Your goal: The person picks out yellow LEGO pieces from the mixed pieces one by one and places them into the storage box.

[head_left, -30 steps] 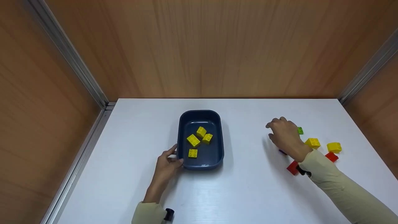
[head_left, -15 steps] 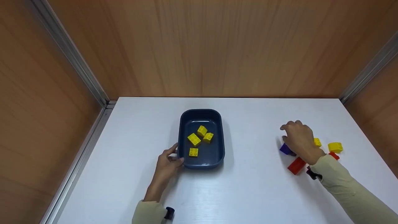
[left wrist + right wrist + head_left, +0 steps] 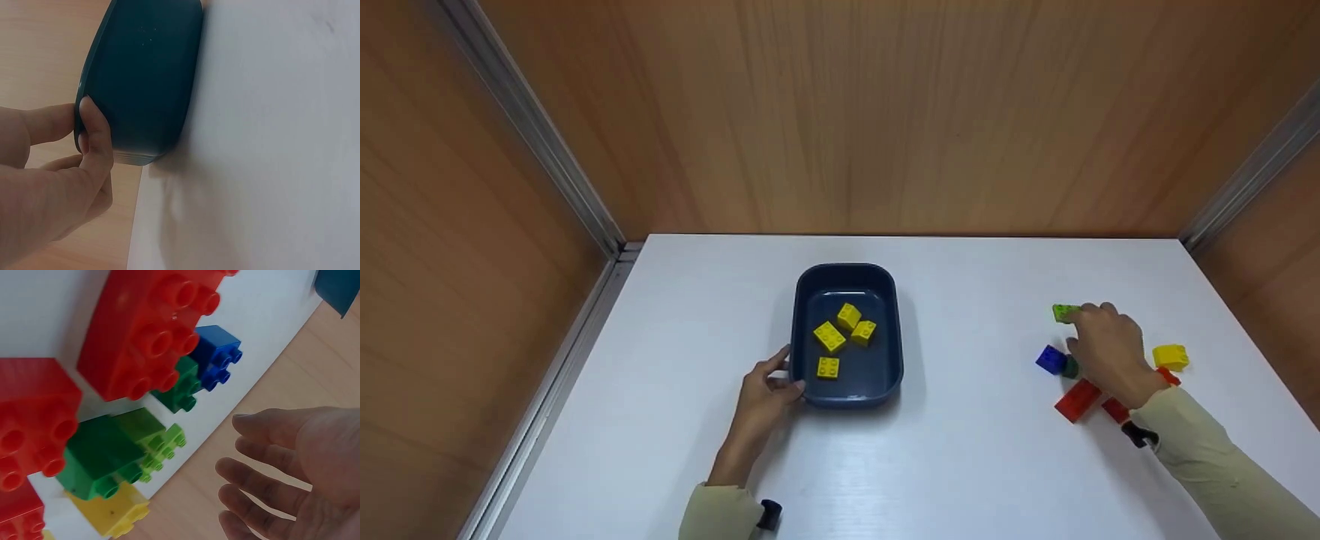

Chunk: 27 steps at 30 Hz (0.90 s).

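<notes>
My left hand (image 3: 761, 401) pinches the near left rim of a dark blue tray (image 3: 874, 379), thumb on one side and fingers on the other, as the left wrist view also shows. Several yellow toy bricks (image 3: 829, 337) lie inside the tray. At the right, my right hand (image 3: 1110, 352) hovers over a loose group of bricks, fingers relaxed and holding nothing. By its fingertips is a light green brick (image 3: 1063, 311). A blue brick (image 3: 1051, 360) and a dark green brick (image 3: 1070, 367) show beside the thumb. The hand covers part of the group in the head view.
Red bricks (image 3: 1078, 401) lie near the right wrist, and a yellow brick (image 3: 1170, 357) sits right of the hand. In the right wrist view a larger green brick (image 3: 101, 455) stands near another yellow brick (image 3: 109, 509). Wooden panels (image 3: 847, 120) enclose the white table (image 3: 960, 465).
My right hand has moved rightward over the bricks, uncovering the blue, dark green and light green ones at its left. My left hand stays on the tray's rim.
</notes>
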Motion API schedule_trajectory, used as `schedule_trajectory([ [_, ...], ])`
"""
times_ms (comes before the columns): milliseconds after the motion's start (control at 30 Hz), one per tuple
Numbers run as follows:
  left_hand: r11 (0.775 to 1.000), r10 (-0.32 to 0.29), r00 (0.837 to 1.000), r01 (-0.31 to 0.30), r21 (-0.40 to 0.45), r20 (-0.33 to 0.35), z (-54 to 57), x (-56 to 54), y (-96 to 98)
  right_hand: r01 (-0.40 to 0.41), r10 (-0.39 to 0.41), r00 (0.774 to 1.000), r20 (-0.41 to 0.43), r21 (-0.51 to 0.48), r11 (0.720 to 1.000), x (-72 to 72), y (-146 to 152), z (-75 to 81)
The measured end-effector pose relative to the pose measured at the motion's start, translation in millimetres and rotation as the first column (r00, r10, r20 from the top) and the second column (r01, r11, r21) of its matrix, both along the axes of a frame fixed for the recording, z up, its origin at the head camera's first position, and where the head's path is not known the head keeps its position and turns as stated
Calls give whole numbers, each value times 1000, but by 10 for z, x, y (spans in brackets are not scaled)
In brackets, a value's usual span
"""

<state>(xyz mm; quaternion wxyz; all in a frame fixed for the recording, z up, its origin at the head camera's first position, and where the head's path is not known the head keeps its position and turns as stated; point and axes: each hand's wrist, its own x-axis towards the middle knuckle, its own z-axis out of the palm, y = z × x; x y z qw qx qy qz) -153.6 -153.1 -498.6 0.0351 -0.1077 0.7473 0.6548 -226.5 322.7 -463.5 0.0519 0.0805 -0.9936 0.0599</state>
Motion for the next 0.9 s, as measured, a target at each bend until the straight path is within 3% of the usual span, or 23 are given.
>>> schedule_trajectory([
  [633, 1000, 5, 1000, -5, -11, 2, -4, 7, 7, 80, -81, 996, 36, 4, 997, 26, 356, -79],
  [900, 1000, 3, 1000, -3, -14, -4, 1, -1, 2, 89, -89, 996, 15, 9, 996, 31, 477, -139],
])
